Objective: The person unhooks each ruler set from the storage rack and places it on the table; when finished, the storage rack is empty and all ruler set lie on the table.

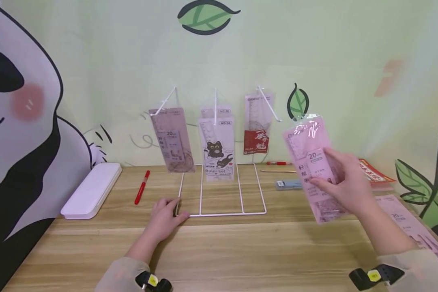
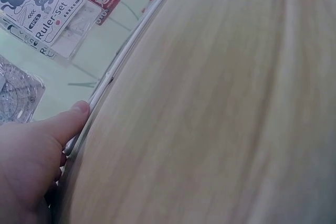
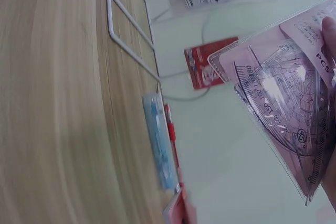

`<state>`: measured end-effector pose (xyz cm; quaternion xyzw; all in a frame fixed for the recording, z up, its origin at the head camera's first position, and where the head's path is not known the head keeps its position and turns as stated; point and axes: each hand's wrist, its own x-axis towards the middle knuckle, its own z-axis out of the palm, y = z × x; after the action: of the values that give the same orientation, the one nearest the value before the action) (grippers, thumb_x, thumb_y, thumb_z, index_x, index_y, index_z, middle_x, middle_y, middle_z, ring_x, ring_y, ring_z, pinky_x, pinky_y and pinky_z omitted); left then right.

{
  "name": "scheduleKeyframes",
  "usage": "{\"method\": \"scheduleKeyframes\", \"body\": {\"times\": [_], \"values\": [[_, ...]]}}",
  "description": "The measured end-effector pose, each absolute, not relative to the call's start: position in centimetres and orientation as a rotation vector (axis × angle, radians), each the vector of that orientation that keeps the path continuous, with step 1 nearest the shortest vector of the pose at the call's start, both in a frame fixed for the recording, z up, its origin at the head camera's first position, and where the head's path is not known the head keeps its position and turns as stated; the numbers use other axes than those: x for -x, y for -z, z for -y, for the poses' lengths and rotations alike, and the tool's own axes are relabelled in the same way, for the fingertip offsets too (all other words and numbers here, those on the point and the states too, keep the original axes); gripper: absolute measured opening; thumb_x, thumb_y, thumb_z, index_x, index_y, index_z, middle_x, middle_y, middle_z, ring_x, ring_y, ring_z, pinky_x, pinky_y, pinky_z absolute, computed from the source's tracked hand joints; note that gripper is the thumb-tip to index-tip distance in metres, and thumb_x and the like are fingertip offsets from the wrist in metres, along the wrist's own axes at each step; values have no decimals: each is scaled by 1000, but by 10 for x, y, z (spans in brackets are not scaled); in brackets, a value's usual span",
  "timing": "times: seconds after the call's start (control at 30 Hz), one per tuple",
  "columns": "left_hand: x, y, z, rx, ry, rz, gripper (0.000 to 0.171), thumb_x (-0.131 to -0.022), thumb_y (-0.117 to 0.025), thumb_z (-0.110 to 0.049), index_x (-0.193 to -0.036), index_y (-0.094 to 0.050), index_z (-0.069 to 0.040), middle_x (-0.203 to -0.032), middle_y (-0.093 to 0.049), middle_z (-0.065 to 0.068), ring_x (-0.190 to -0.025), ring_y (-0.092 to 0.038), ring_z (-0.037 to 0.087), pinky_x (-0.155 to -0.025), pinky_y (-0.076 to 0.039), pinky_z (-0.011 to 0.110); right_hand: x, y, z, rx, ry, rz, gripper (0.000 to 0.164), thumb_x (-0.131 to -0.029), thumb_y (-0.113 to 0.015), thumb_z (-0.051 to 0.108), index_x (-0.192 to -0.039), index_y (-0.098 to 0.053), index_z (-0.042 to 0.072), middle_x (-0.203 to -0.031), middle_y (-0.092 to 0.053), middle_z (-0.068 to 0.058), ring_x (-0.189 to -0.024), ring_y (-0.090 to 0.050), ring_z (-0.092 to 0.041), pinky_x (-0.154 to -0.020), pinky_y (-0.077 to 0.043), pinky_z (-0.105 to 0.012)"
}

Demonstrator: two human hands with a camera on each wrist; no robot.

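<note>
My right hand [image 1: 346, 182] pinches a pink ruler set packet [image 1: 306, 142] marked 20 cm, held upright above the table with a slight tilt. A clear protractor [image 3: 283, 93] shows through its plastic in the right wrist view. Down at the front left corner of a white wire display rack [image 1: 219, 214], my left hand [image 1: 162, 219] grips the base wire between thumb and fingers. Three hooks on the rack carry packets: a pink ruler set [image 1: 175, 154] on the left, white cat-printed ruler sets [image 1: 217, 150] in the middle, and a packet with a red label [image 1: 256, 142] on the right.
A white case [image 1: 91, 190] and a red pen [image 1: 142, 187] lie left of the rack. To its right are another red pen [image 1: 279, 163], a blue box [image 1: 287, 185], a red-and-white packet [image 1: 374, 172] and another pink ruler packet [image 1: 405, 223]. A printed wall stands behind.
</note>
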<state>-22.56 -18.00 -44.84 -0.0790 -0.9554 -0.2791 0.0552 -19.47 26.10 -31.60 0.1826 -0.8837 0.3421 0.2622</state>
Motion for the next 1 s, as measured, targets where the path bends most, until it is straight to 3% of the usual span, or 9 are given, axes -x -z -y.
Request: {"method": "scheduleKeyframes", "body": {"times": [0.17,0.4,0.53,0.8,0.87,1.0], "values": [[226,449,179,244,853,2903,63,-85,-68,-36,-133,-50,1,-127,-45,22,-113,-38,36,-95,-32,51,197,331,-280,-387,-940,2437,81,-76,-78,14,-144,-35,9,-111,-45,-15,-68,-52,-11,-47,-47,-24],[225,449,178,232,856,2908,64,-85,-68,-37,-133,-49,1,-127,-45,21,-113,-39,36,-95,-33,50,198,353,-307,-296,-978,2579,85,-82,-73,27,-150,-23,13,-115,-52,-21,-67,-58,-15,-49,-49,-28],[226,448,179,232,865,2911,64,-85,-68,-37,-134,-49,1,-128,-45,21,-113,-39,36,-94,-33,50,197,363,-321,-225,-928,2669,90,-83,-71,37,-151,-16,16,-124,-47,-30,-74,-58,-23,-54,-48,-31],[227,448,180,236,859,2903,64,-85,-68,-37,-134,-49,0,-128,-45,21,-113,-39,36,-94,-32,50,192,380,-340,-139,-818,2789,93,-82,-67,49,-152,-13,18,-124,-47,-32,-75,-57,-26,-57,-44,-34],[227,449,180,234,856,2906,64,-85,-68,-37,-134,-49,0,-127,-45,20,-112,-39,36,-94,-33,50,190,383,-344,-133,-794,2817,94,-82,-66,51,-152,-13,16,-131,-40,-35,-79,-57,-30,-59,-46,-38],[226,449,179,232,851,2912,65,-85,-68,-38,-134,-49,0,-127,-46,20,-112,-39,35,-94,-32,50,185,392,-353,-140,-789,2837,93,-82,-65,51,-151,-15,12,-139,-30,-35,-95,-53,-45,-74,-44,-58]]}}
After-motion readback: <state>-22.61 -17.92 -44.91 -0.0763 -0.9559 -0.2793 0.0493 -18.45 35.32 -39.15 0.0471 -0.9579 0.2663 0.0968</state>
